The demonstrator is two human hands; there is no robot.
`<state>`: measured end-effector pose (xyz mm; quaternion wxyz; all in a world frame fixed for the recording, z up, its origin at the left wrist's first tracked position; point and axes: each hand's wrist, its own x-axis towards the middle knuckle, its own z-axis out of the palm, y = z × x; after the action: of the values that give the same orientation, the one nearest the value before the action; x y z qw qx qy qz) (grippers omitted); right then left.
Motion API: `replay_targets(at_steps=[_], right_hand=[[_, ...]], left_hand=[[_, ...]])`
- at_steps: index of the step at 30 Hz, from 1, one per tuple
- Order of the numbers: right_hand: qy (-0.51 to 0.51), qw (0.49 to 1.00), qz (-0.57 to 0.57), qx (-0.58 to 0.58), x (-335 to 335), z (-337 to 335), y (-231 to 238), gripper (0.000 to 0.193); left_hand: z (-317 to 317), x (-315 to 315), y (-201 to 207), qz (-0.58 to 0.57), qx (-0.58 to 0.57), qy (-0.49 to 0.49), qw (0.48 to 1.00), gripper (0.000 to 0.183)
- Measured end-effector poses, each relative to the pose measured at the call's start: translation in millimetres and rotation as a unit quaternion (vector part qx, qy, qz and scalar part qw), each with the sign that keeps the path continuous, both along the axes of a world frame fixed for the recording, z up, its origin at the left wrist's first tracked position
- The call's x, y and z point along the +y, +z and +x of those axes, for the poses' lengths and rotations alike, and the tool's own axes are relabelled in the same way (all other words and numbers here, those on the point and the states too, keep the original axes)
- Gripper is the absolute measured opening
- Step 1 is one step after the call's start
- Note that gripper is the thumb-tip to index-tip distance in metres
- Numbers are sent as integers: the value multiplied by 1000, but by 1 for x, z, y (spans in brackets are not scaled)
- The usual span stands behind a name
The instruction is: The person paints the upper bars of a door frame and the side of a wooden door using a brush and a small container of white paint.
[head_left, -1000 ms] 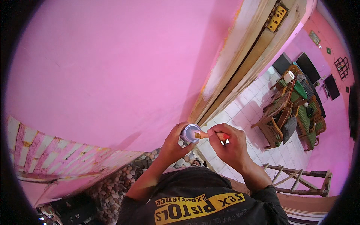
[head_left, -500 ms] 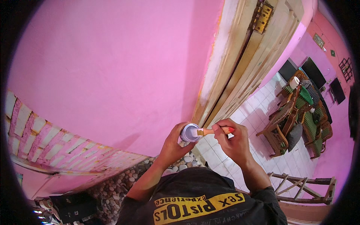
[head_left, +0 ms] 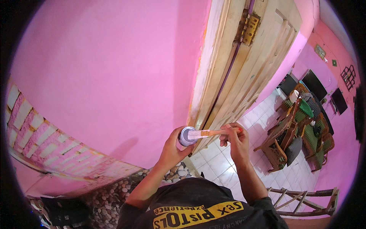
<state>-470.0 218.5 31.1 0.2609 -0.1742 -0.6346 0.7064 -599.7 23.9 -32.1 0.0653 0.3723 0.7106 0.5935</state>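
In my left hand (head_left: pixel 173 147) is a small round paint can (head_left: pixel 182 138), its fingers wrapped about the side and its mouth facing up. Greyish paint shows inside. My right hand (head_left: pixel 235 142) grips a paintbrush (head_left: pixel 217 132) by its wooden handle, which has a red end. The brush lies nearly level, with its pale, paint-wetted bristles (head_left: pixel 197 134) over the can's rim. Whether the bristle tips touch the rim I cannot tell. Just beyond both hands stand the wooden door frame (head_left: pixel 218 45) and a pale wooden door (head_left: pixel 268 49) on a brass hinge (head_left: pixel 249 29).
A pink wall (head_left: pixel 114 68) fills the left, with a patterned brick-like band (head_left: pixel 42 129) low down. Pebbles (head_left: pixel 110 198) cover the ground below it. To the right, a tiled floor (head_left: pixel 217 164) leads to wooden chairs (head_left: pixel 278 152), a guitar (head_left: pixel 291 128) and a wooden ladder (head_left: pixel 305 200).
My right hand has lifted the brush out of the can, so more bristle shows. Its fingers have shifted along the handle. The view has turned slightly, bringing more of the door into sight.
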Motion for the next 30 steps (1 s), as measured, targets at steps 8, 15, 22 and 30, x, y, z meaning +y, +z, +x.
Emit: replay_targets(at_steps=[8, 15, 22, 30], right_hand=[[-22, 985, -166, 51, 27, 6, -17, 25], [-47, 969, -234, 69, 27, 1, -17, 27], [-94, 971, -184, 118, 25, -13, -3, 29], [-197, 963, 143, 120, 0, -40, 40, 22]], left_hand=[[8, 34, 9, 27, -21, -3, 999, 65], [-7, 43, 19, 21, -40, -25, 999, 69], [-34, 53, 7, 47, -38, -46, 997, 63], [-46, 22, 0, 39, -62, -93, 993, 64]])
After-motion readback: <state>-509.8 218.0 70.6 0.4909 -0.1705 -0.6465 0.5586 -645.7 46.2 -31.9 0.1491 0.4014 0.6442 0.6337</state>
